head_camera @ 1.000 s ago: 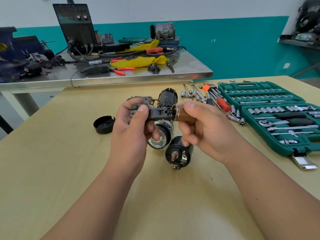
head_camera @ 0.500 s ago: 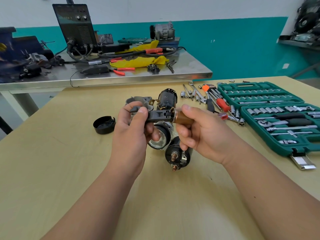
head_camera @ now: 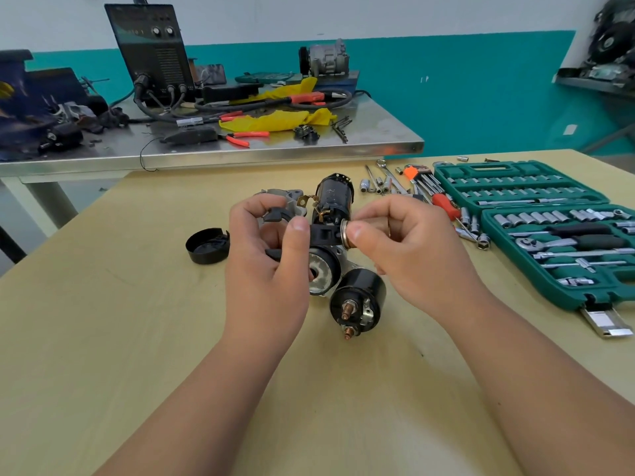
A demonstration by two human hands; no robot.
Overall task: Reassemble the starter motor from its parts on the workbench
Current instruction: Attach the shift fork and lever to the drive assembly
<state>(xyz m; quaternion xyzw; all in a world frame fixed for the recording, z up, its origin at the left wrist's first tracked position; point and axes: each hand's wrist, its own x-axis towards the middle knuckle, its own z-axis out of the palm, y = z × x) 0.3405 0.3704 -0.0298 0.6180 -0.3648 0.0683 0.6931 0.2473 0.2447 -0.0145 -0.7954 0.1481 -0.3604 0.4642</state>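
My left hand (head_camera: 266, 266) grips a black plastic fork lever (head_camera: 323, 235) above the wooden bench. My right hand (head_camera: 409, 249) pinches the copper-coloured plunger (head_camera: 345, 234), which meets the lever's right end. Behind them stands the black motor body (head_camera: 335, 197) with copper brush leads. A grey metal nose housing (head_camera: 292, 197) lies partly hidden behind my left fingers. Below the lever lies a round housing with a silver face (head_camera: 323, 269), and in front of it the black solenoid (head_camera: 359, 304) with copper terminals.
A black plastic cap (head_camera: 208, 245) lies to the left. An open green socket set (head_camera: 556, 228) fills the right side, with loose sockets, hex keys and a red screwdriver (head_camera: 445, 206) beside it. A steel table (head_camera: 360, 149) with tools and a black machine stands behind.
Both hands have shifted slightly left and away from me with the lever and plunger. My right fingers have slid forward, so that less of the plunger shows.
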